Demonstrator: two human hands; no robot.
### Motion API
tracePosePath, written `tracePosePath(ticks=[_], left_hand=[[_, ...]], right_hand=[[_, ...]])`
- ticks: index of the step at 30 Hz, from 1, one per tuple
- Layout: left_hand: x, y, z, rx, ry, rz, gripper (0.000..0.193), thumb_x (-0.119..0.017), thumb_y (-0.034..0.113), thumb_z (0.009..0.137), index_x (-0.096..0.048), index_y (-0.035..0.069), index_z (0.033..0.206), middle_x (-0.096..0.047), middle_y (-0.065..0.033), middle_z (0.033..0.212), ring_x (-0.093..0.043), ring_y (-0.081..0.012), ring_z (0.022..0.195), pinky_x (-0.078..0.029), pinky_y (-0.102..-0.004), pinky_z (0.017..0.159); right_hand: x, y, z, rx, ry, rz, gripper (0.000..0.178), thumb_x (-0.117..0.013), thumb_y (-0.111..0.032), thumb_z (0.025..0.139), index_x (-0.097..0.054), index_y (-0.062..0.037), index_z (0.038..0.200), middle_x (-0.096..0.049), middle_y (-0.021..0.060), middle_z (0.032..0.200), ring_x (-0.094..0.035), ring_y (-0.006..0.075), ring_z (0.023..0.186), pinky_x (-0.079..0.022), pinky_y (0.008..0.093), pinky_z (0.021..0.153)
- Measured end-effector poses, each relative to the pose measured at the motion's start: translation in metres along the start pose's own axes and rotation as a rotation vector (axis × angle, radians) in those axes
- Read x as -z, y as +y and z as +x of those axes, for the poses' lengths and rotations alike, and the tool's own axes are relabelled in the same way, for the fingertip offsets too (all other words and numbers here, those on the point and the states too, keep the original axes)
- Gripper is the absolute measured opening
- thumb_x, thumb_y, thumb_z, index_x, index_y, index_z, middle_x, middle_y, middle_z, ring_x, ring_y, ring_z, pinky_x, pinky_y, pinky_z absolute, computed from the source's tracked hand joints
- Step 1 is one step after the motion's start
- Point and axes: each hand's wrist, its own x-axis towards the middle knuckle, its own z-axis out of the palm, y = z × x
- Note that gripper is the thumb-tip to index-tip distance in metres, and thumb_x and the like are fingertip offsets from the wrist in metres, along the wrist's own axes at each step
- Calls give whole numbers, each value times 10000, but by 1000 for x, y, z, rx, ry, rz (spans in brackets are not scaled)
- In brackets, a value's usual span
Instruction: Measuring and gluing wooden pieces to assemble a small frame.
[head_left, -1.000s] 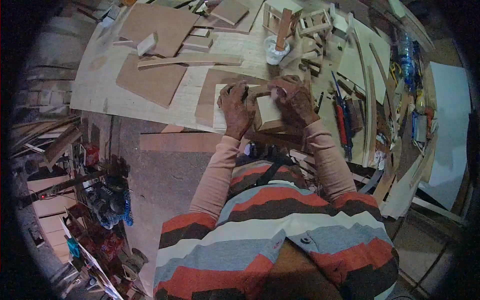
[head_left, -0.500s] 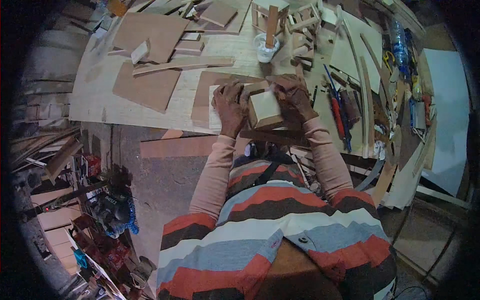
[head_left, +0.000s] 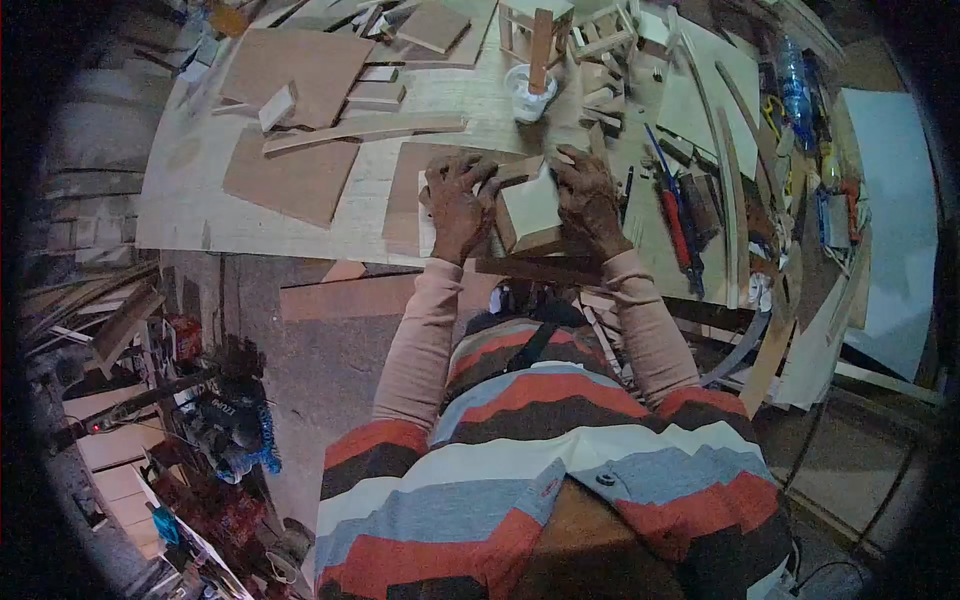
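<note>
Noted two brown panels, upper [head_left: 300,75] and lower [head_left: 285,185], at left on table [head_left: 190,215]. Saw pale strip [head_left: 400,128] along lower panel's top edge. Found left hand [head_left: 460,200] above pale board [head_left: 425,235], fingers bent at box's left side. Located box [head_left: 530,208], pale-topped with brown sides, between hands, near table's front edge; behind it, saw white cup [head_left: 525,105] with brown stick [head_left: 540,50] upright inside. Observed right hand [head_left: 590,200] at box's right side, apart from left. Could not tell either hand's grip. Recorded red tool [head_left: 676,232], then blue bottle [head_left: 795,85] farther right.
</note>
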Motion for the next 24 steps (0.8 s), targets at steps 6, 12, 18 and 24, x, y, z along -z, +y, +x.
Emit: tracePosePath(ticks=[6,12,18,24], left_hand=[[1,6,1,-45,16,201,295,-735,288,835,-763,267,1128,-698,19,1202,-499,-293,1179,-388,-426,1006],[-2,-7,-1,-45,-25,182,329,-725,301,827,-756,260,1151,-672,-5,1249,-472,-312,1200,-378,-457,995],[-14,-24,2,-62,-66,147,417,-727,351,770,-731,297,1184,-587,31,1318,-393,-297,1269,-310,-558,967],[-16,-30,-1,-14,-41,25,458,-743,378,777,-709,266,1219,-604,-20,1295,-466,-296,1192,-369,-529,952]], right_hand=[[5,-13,-7,22,5,-214,496,-672,-156,704,-683,-191,1199,-538,90,1401,-487,344,1276,-421,505,1042],[30,-41,-6,69,-21,-248,485,-673,-168,730,-674,-205,1214,-518,97,1406,-472,331,1293,-388,527,1045],[23,-46,-4,-196,30,-49,468,-638,-160,737,-686,-180,1202,-506,121,1415,-465,347,1291,-379,526,1056],[8,-46,-12,-53,31,-290,479,-633,-189,740,-685,-197,1217,-496,102,1440,-445,339,1317,-372,542,1056]])
